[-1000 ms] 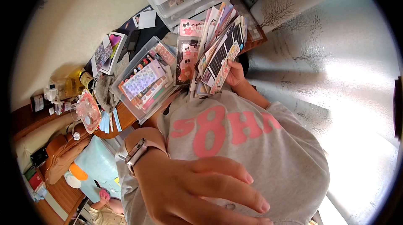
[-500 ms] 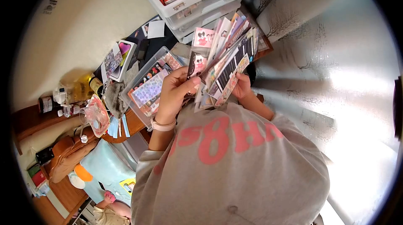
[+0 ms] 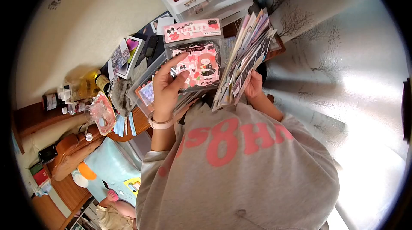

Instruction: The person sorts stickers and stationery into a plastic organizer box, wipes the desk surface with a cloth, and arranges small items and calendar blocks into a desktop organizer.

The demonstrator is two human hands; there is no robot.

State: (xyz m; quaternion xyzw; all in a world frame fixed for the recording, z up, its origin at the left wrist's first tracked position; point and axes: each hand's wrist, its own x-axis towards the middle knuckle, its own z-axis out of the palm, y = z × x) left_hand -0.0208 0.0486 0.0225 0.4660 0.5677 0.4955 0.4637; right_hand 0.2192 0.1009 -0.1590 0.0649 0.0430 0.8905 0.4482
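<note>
Head view, and the left hand (image 3: 166,87) is half-curled, thumb and one finger laid over the left side of a flat, squarish pink-and-black packet in clear plastic (image 3: 205,70); can't tell from here if the fingers behind are pinching. Packet's up approx. over the near edge of the brown wooden tabletop (image 3: 140,122), covering part of a clear plastic box (image 3: 135,94). Right hand (image 3: 255,85), meanwhile, is closed round the lower right edge of a fanned stack of thin, multicoloured sheets and sleeves (image 3: 245,60), just beside the packet.

Handling? Packet should be v. light, bendy but w/ some body, prob. slick on the plastic; corners might crease, so I'd take it by a side edge, thumb in front, fingers behind. Stack's prob. heavier and apt to slide apart: grip low, full thickness.

Looks: pale pink header w/ cartoon art, dark scalloped border, pink panel, brown-haired cartoon figure, red bits, etc. Plastic's catching light; small lettering's mostly unreadable.
</note>
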